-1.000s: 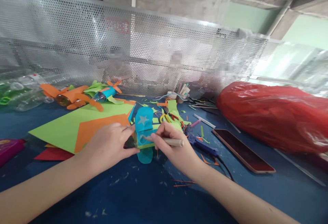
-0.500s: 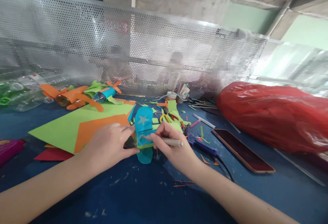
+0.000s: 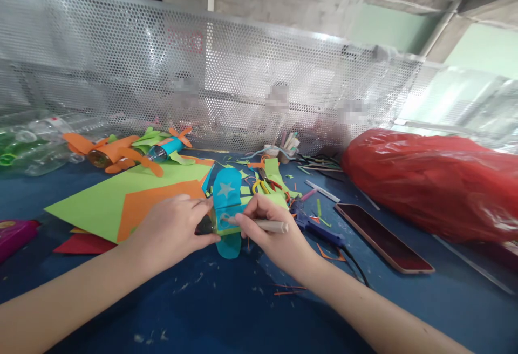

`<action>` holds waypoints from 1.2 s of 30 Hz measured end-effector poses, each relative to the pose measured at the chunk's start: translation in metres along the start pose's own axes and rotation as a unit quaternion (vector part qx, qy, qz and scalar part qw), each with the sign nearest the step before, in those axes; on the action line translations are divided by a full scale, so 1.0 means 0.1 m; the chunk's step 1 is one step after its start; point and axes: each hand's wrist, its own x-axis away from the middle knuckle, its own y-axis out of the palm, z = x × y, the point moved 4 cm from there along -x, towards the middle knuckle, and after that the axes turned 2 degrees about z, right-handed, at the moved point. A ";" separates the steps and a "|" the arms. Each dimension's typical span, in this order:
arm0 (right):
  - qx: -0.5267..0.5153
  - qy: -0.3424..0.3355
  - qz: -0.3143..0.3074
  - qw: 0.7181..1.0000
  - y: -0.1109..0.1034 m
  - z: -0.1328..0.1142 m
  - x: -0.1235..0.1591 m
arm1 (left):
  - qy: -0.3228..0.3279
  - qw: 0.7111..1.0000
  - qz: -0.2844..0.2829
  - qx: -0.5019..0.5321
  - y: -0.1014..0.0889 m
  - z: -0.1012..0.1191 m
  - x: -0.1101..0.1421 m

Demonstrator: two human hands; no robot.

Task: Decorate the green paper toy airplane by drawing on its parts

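My left hand is closed around the dark end of a plastic bottle model plane, which is wrapped in green and blue paper. Its blue paper wing carries a silvery star and points away from me; the other wing end hangs toward me. Between the thumb and fingers of my right hand is a light-coloured marker pen. The pen's tip rests on the blue paper band in the middle, where a small pale outline shows. The far part of the bottle lies partly behind my right hand.
Green paper and an orange sheet lie left. Finished-looking bottle planes stand behind them. Right are a blue glue gun with its cable, a phone and a red plastic bag. Scissors lie among scraps.
The pen tip has shifted slightly over the blue band, and the pale outline there looks fuller. My left hand keeps its hold on the bottle plane.
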 end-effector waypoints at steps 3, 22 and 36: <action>0.000 0.005 -0.002 1.000 0.00 -0.01 0.00 | -0.003 1.000 -0.016 0.001 -0.01 0.01 0.00; -0.045 0.007 -0.008 0.999 0.03 -0.04 -0.01 | -0.008 0.999 -0.029 0.012 -0.04 0.02 -0.01; -0.024 0.007 0.011 1.000 0.01 0.00 -0.01 | -0.036 0.998 -0.035 0.045 -0.03 0.01 -0.02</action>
